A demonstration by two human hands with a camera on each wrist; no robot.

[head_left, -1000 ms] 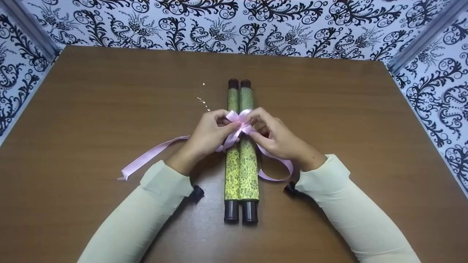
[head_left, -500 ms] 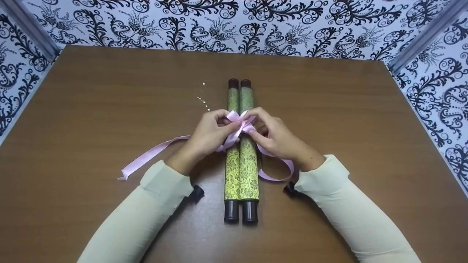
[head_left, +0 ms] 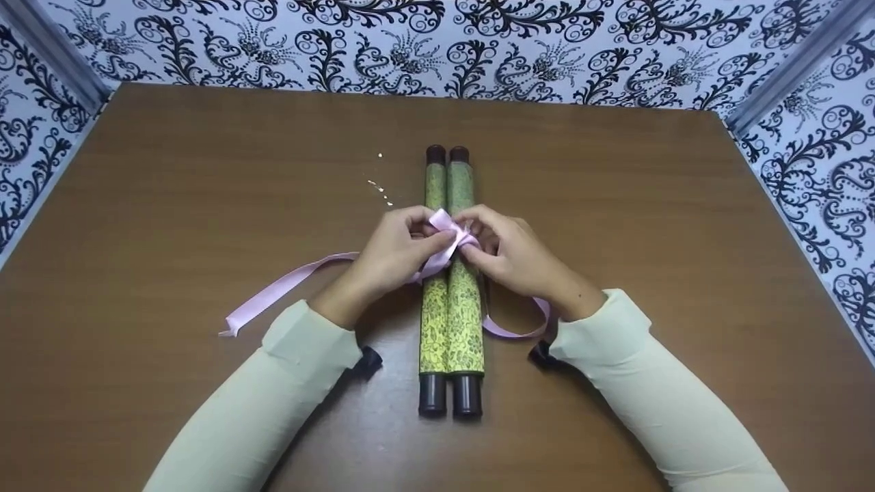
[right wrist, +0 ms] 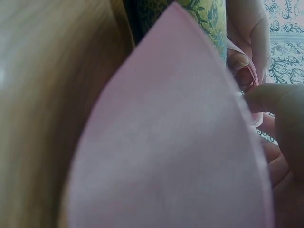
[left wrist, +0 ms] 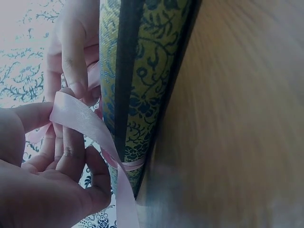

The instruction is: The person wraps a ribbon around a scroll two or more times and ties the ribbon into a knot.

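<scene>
Two scroll-like rolls, the left roll (head_left: 433,328) and the right roll (head_left: 465,328), lie side by side, covered in yellow-green floral cloth with dark knobs at their ends. A pink satin ribbon (head_left: 294,279) passes round them, its band (left wrist: 133,165) visible in the left wrist view. Over the middle of the rolls, my left hand (head_left: 389,249) pinches a folded loop of ribbon between thumb and fingers. My right hand (head_left: 519,256) pinches the ribbon close beside it, at the crossing. In the right wrist view a ribbon length (right wrist: 166,142) covers much of the picture.
The brown wooden table (head_left: 205,171) extends round the rolls. Small pale flecks (head_left: 380,189) lie left of their far part. One ribbon tail lies to the left; another curves (head_left: 516,333) under my right wrist. A black-and-white patterned wall (head_left: 383,55) stands behind.
My right fingers have drawn in slightly toward the left thumb. The ribbon's upper right fold has gone down between them, while the left loop still stands up. The rolls have stayed put.
</scene>
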